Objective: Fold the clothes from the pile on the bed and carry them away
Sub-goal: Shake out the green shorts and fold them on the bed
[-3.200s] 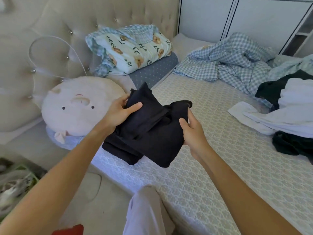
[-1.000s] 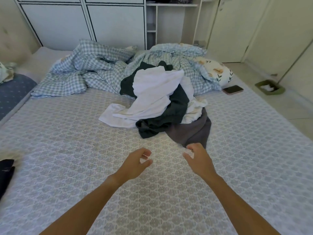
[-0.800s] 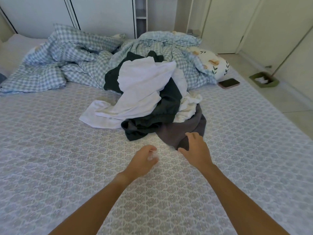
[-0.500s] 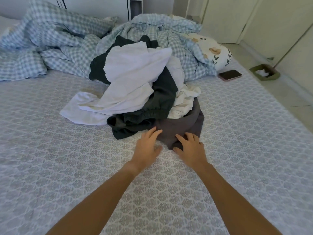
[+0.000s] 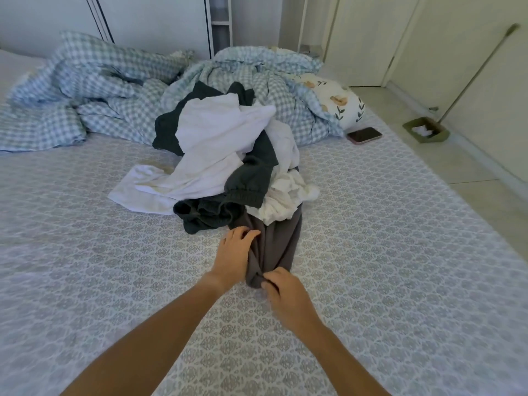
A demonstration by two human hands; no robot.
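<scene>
The grey garment is looking soft, limp and light, so bunching its near end is the way to take it. It is lying centre frame under the pile. Right hand fingers are pinching that end; left hand fingers are curling into its edge

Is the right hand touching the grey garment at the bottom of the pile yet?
Touching. The head view shows the right hand with fingers curled, pinching the near end of the grey garment.
</scene>
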